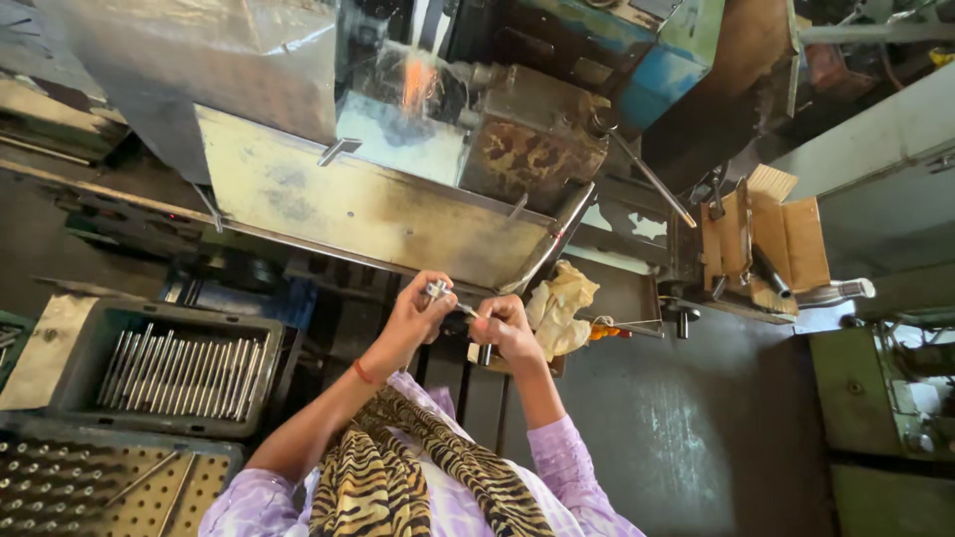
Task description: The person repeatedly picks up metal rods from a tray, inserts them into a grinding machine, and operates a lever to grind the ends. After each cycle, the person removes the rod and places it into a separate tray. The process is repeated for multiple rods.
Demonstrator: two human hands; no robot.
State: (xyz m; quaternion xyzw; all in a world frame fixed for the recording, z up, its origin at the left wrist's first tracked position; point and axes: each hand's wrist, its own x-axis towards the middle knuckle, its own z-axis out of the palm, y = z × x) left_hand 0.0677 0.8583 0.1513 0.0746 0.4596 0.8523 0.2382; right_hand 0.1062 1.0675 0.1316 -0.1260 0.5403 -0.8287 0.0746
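My left hand (410,323), with a red thread at the wrist, is shut on a small metal part with a round head (436,289), pinched at the fingertips. My right hand (507,330) is closed on a thin metal pin (466,310) that points toward that part; the two nearly touch. A short dark cylinder (484,354) pokes out below my right hand. Both hands are held just in front of the lower edge of the machine's metal guard tray (378,214). My purple sleeves and striped scarf fill the bottom of the view.
Orange sparks (418,85) fly inside the machine behind the guard. At the left, a grey tray (75,328) holds several metal rods above a perforated rack (214,477) of pins. A crumpled yellowish cloth (562,303), an orange-handled tool (607,331) and a cardboard box (786,234) lie to the right.
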